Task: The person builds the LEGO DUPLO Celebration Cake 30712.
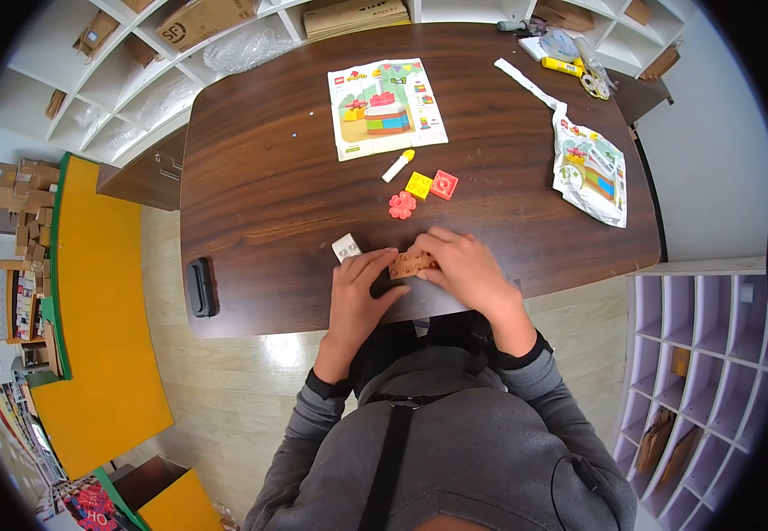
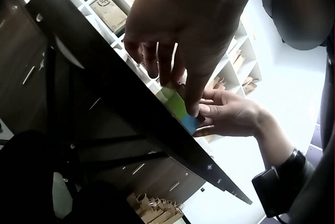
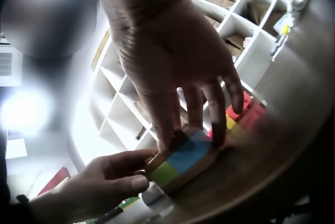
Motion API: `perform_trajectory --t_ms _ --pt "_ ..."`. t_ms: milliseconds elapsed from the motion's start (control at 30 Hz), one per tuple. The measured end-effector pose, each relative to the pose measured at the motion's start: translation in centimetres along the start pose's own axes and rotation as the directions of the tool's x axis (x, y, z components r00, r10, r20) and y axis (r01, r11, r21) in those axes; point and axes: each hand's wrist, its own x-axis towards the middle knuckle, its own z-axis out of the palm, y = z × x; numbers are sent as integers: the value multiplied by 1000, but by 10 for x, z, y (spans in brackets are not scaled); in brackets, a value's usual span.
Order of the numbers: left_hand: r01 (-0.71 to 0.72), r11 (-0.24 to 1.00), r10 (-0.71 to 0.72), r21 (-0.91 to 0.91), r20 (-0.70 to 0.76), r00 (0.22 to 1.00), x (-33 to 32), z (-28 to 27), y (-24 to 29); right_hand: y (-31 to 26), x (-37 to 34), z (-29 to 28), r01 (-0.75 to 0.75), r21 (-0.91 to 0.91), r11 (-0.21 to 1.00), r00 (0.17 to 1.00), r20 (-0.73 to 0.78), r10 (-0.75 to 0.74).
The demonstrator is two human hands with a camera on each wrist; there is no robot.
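Note:
Both hands are at a small stack of toy building bricks near the table's front edge. Its top is a brown studded brick (image 1: 412,265); below it, a green brick (image 3: 165,174) and a blue brick (image 3: 188,153) sit side by side, with brown beneath them in the right wrist view. My left hand (image 1: 356,290) holds the green end between thumb and fingers. From above, my right hand (image 1: 468,270) grips the blue end, thumb on the near side and fingers on the far side. A white brick (image 1: 345,248) lies just beyond the left fingers.
Past the hands lie a coral flower piece (image 1: 402,205), a yellow brick (image 1: 418,185), a red brick (image 1: 443,184) and a white-and-yellow candle piece (image 1: 398,165). An instruction leaflet (image 1: 386,108) lies behind, a torn packet (image 1: 589,173) at right, a black case (image 1: 200,288) at left.

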Motion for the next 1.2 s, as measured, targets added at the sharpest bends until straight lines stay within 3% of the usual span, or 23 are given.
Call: perform_trajectory --t_ms 67,167,300,533,767,833,900,967,1033,1100,1200 --pt "25 999 -27 -24 -59 998 -12 2 -2 11 -5 7 -14 271 962 998 -55 31" --pt "118 992 -124 -42 -185 975 -28 5 -10 14 -11 15 -67 378 923 994 -54 94" --pt "316 945 -326 -82 -308 894 -29 2 -13 18 -13 29 8 350 937 984 -169 55" --pt "390 900 -304 193 -363 881 -12 9 -25 26 -17 52 110 230 967 949 -313 -34" --pt "408 878 -310 250 -351 883 -18 12 -36 29 -18 56 72 231 970 943 -333 9" --pt "474 879 -443 56 -273 854 -18 4 -33 31 -17 56 96 207 974 935 -354 -17" --pt "446 895 -435 -20 -256 863 -19 -3 -37 32 -17 55 123 181 976 928 -370 -49" --pt "418 903 -428 -94 -242 871 -17 -7 -39 33 -17 55 78 275 958 946 -325 17" --pt "417 845 -493 -335 -189 849 -12 -12 -36 34 -17 58 79 314 946 941 -337 33" --pt "416 840 -492 -349 -166 855 -6 -17 -24 34 -17 59 84 349 933 935 -351 47" --pt "240 915 -273 -324 -59 960 3 -22 -3 34 -17 60 85 369 926 926 -371 63"
